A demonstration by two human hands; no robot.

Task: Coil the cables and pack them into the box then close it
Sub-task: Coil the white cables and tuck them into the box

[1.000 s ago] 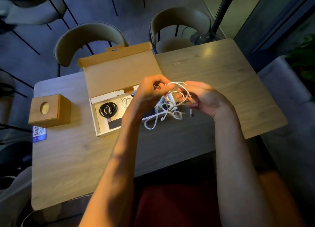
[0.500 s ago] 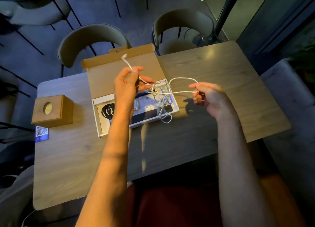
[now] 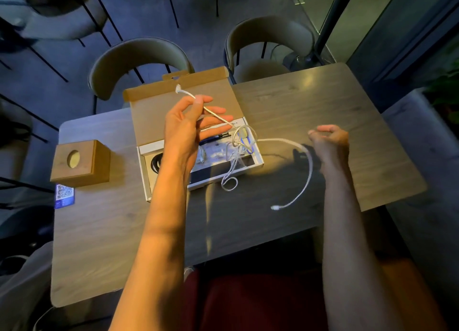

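Head view, single frame.

- Box (image 3: 148,181): white tray on the table (image 3: 310,102), cardboard lid (image 3: 159,114) hinged open on its far side.
- Left hand (image 3: 190,132): raised over the box. Thumb and forefinger pinch the white cable (image 3: 275,140) close to one plug, which sticks up past the fingertips in front of the lid. The other fingers are spread and relaxed.
- White cable: runs down from the pinch into a loose tangle over the right half of the box. One small loop hangs past the box's near edge onto the table. From the tangle it sweeps out to the right of the box in a wide arc. The free plug sits nearer the person than the box, motion-blurred.
- Right hand (image 3: 329,141): to the right of the box, fingers curled, thumb against them. The arc passes just beside it; I cannot tell whether it grips the cable.
- Black cable (image 3: 155,163): coiled in the box's left compartment, partly hidden by the left forearm.
- Wooden block (image 3: 79,163) with a round hole: left of the box. A QR card (image 3: 64,193) lies at its near side.
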